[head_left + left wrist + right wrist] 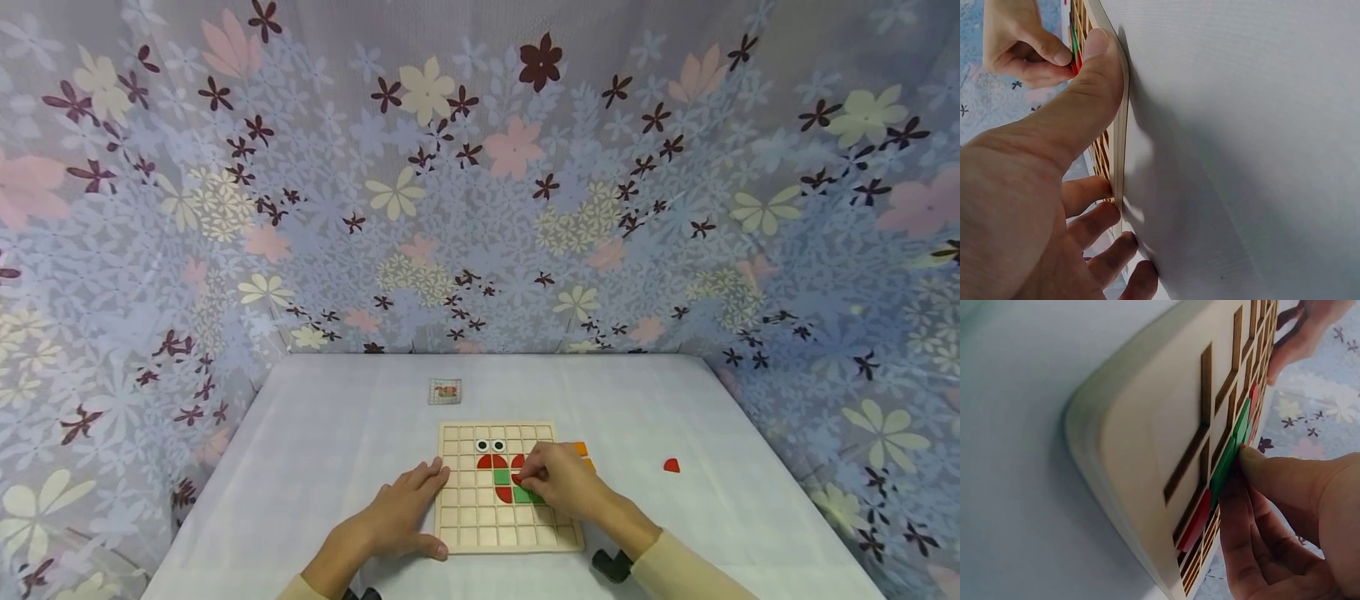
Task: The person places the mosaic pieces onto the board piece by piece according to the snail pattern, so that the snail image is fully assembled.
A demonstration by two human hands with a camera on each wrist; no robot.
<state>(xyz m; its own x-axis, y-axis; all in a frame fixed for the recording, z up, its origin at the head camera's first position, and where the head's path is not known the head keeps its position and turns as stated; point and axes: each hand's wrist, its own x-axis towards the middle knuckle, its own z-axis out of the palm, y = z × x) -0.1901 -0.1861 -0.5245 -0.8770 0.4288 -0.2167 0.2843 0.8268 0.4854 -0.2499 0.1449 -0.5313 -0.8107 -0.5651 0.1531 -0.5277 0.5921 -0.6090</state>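
A wooden grid board (467,533) lies on the table, partly filled with flat coloured tiles. My left hand (401,510) rests at the board's left side, its thumb (1094,69) touching the near edge and its fingers (1094,225) spread along the rim. Over the right half, my right hand (564,479) pinches a small red tile (517,479) between thumb and fingers, low against the grid. Round eye tiles (482,446), red rounded tiles (504,495) and green square tiles (501,477) sit in cells beside it. My right hand hides some cells.
A small picture card (446,391) lies beyond the board. Orange tiles (581,448) are partly hidden behind my right hand. Farther right, a single red rounded tile (671,466) lies on the white table (337,425). A flowered curtain (480,250) hangs around the table.
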